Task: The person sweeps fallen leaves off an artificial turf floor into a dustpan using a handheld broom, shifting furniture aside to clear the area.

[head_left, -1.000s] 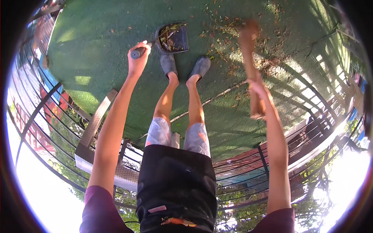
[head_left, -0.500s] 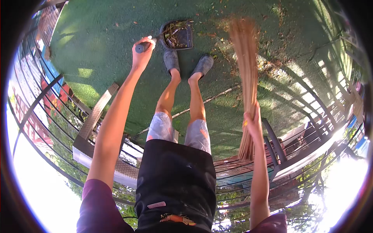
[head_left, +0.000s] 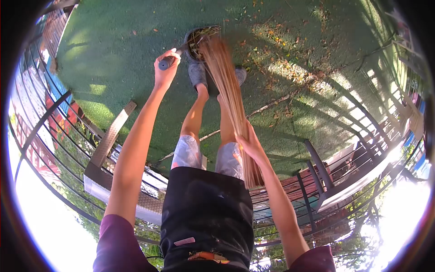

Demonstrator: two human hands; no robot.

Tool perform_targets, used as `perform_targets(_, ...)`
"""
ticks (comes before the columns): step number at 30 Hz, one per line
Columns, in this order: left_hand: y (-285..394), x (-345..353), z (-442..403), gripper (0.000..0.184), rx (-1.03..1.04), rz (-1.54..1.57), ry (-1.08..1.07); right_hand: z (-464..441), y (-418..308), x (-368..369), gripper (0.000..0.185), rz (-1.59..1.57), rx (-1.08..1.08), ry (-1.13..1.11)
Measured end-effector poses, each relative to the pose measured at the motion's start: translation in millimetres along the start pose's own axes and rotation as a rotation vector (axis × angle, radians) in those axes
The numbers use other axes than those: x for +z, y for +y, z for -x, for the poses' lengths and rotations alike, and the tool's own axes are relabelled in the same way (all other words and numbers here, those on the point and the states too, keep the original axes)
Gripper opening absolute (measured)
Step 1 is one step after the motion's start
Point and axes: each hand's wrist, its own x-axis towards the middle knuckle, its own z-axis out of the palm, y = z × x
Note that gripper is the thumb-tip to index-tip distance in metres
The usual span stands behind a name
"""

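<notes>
My left hand (head_left: 166, 71) is closed around the grey handle of a dustpan (head_left: 186, 44). The pan lies on the green ground just beyond my left shoe, with dry stalks and leaves (head_left: 204, 33) in it. In my right hand (head_left: 250, 141) is a stick broom (head_left: 230, 93), a bundle of long thin brown bristles, gripped near its upper end. The broom slants across my right leg. Its blurred tips reach over the right side of the pan and hide part of it; whether they touch the litter inside, I cannot tell.
Scattered dry leaves (head_left: 290, 65) lie on the green ground to the right of the pan. A thin stick or crack line (head_left: 265, 108) runs behind my feet. Black metal railings (head_left: 43, 111) curve round both sides, with a metal beam (head_left: 111, 136) at left. My grey shoes (head_left: 197, 72) stand close to the pan.
My right hand has swung the broom leftward, from over the leaves at right to over the dustpan. The left hand and dustpan have stayed nearly in place.
</notes>
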Motion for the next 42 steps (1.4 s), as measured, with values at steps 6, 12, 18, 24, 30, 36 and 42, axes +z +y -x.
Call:
perform_targets(6,-7.0,-0.2,6.1,0.013,-0.004,0.049,-0.027,102.2,-26.6,-77.5,0.075,-0.456,0.453,0.221)
perform_targets(12,-15.0,-9.8,16.3,0.005,0.060,0.086,-0.098,60.3,75.9,-120.9,0.057,-0.608,0.522,0.522)
perform_targets(18,1.8,3.1,26.4,0.011,0.086,0.080,-0.246,-27.6,104.0,-39.0,0.033,-0.610,0.604,0.254)
perform_targets(24,10.2,5.0,9.9,0.026,0.047,0.015,-0.325,-9.8,-34.1,63.4,0.078,-0.595,0.490,-0.116)
perform_targets(30,14.8,14.3,-3.2,0.007,0.096,-0.084,-0.308,127.3,-16.1,11.3,0.066,-1.003,0.433,0.053)
perform_targets(36,7.0,12.3,5.0,0.009,0.121,-0.109,-0.328,143.2,105.5,-24.7,0.065,-0.822,0.467,0.516)
perform_targets(42,1.9,14.1,15.0,0.011,0.152,-0.044,-0.335,-5.7,84.0,56.7,0.068,-0.624,0.579,0.230)
